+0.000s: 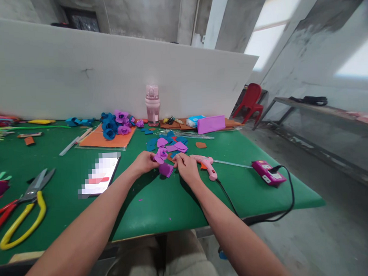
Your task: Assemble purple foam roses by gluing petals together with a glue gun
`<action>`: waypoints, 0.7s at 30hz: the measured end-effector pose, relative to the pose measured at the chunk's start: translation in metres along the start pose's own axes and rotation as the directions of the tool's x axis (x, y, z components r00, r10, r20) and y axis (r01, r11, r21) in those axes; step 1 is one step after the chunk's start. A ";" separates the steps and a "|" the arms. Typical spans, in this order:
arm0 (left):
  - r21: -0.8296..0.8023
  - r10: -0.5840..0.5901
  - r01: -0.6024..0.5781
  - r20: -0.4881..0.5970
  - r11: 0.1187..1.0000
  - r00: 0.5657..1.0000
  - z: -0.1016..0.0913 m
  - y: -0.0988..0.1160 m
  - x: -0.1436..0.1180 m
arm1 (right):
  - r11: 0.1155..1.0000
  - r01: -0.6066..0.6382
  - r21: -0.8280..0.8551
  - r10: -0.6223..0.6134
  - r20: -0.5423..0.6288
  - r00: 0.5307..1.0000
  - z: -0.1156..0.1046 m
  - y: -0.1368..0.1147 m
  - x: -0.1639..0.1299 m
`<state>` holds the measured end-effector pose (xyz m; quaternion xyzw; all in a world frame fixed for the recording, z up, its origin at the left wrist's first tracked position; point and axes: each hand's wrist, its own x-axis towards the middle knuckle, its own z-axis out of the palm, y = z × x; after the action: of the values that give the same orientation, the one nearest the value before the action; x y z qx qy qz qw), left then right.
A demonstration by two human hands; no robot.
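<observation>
The left hand (145,162) and right hand (185,165) pinch a purple foam flower (160,155) between them, low over the green bench (162,204). Loose purple and blue petals (172,144) lie just behind; a pink glue gun (206,165) rests beside the right hand.

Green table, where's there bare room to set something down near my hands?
Bare felt lies on the green table between the forearms, and at the right front edge below the power strip. Crowded: cut petals beyond the left hand and right hand, glue gun beside, scissors far left.
</observation>
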<state>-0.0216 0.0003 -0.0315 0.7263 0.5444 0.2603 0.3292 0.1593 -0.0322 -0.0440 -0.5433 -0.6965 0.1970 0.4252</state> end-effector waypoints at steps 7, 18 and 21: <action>-0.129 0.006 -0.010 -0.031 0.992 1.000 -0.006 0.005 -0.004 | 0.994 0.110 -0.008 -0.109 0.057 0.992 0.005 -0.001 -0.001; -0.335 -0.015 -0.005 -0.057 0.942 0.998 -0.004 0.018 -0.009 | 0.976 -0.024 0.217 0.012 0.057 0.998 0.007 -0.005 -0.001; -0.355 -0.075 0.048 -0.063 0.934 0.995 -0.006 0.021 -0.010 | 0.968 -0.025 0.248 0.017 0.034 0.999 -0.007 -0.011 -0.008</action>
<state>-0.0158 -0.0121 -0.0118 0.6276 0.5233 0.3706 0.4414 0.1591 -0.0443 -0.0352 -0.4900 -0.6672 0.2956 0.4768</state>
